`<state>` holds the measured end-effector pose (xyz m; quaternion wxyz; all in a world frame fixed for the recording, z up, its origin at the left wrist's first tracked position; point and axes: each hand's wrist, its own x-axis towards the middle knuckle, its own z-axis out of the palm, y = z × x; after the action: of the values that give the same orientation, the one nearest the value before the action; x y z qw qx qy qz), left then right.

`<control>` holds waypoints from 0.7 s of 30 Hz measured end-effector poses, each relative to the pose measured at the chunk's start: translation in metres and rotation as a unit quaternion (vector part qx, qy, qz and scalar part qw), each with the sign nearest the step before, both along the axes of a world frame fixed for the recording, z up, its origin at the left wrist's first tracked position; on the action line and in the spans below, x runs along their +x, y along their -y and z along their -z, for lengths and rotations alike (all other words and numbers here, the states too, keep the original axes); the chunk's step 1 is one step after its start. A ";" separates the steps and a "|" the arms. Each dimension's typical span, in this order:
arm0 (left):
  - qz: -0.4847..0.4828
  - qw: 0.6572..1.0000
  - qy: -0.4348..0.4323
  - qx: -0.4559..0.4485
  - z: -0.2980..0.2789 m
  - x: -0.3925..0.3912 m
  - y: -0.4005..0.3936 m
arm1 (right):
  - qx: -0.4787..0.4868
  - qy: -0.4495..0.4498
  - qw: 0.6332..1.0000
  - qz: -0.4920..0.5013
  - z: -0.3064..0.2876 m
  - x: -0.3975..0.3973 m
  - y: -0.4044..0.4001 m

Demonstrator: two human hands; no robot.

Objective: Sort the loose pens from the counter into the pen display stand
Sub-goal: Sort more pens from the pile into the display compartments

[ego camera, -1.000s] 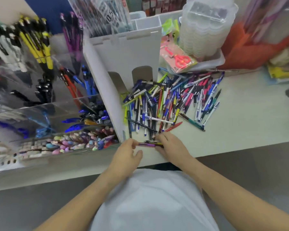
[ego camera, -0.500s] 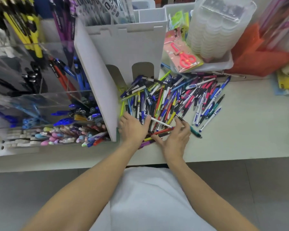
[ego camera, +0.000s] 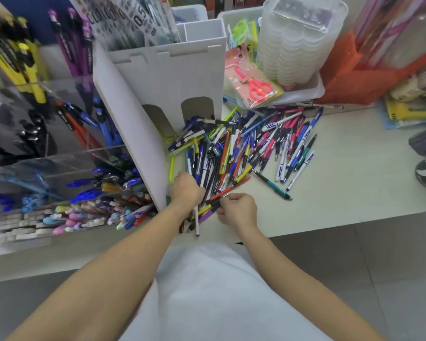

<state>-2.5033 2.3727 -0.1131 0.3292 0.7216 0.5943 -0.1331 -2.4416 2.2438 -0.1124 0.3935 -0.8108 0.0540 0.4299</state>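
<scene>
A heap of loose pens (ego camera: 241,153) — blue, red, pink, yellow, green and white barrels crossing each other — lies on the pale bench (ego camera: 354,173), spreading from the foot of a tall white divider box (ego camera: 162,77) out toward the right. The left hand (ego camera: 186,190) sits at the near edge of the heap, just beside the box's slanted side panel, its fingers curled into a grip round a white pen (ego camera: 196,217) whose blue tip points down toward the bench edge. The right hand (ego camera: 239,209) is just beside it, fingers bent and pinching the ends of a small bundle of pens (ego camera: 212,206) — yellow, purple and red ones that angle up into the heap. A lone teal pen (ego camera: 272,184) lies apart from the pile, on the right. To the left stands the clear pen display stand (ego camera: 67,158): its back tiers hold yellow, purple, red and blue pens upright, and its front compartments are packed with blue pens and pastel-capped ones. The divider box holds packaged pens at its top. Behind the heap, a white tray (ego camera: 315,88) carries a stack of clear plastic containers (ego camera: 295,40) and a pack of red scissors (ego camera: 256,86).
</scene>
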 end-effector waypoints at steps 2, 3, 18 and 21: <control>0.017 0.998 0.000 -0.056 -0.006 -0.006 0.005 | 0.003 0.022 0.999 -0.035 0.002 -0.003 -0.011; 0.019 0.996 0.005 -0.086 -0.009 -0.009 0.007 | 0.010 0.024 0.999 -0.043 0.004 -0.004 -0.015; -0.161 0.926 0.239 -0.243 -0.017 -0.031 0.011 | 0.138 -0.141 0.980 -0.032 -0.030 0.003 -0.023; -0.152 0.930 0.229 -0.246 -0.021 -0.030 0.012 | 0.131 -0.135 0.981 -0.039 -0.036 0.012 -0.021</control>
<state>-2.5337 2.3607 -0.0924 0.6396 0.5301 0.5540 -0.0550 -2.4299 2.2652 -0.0768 0.4687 -0.6879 0.0186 0.5539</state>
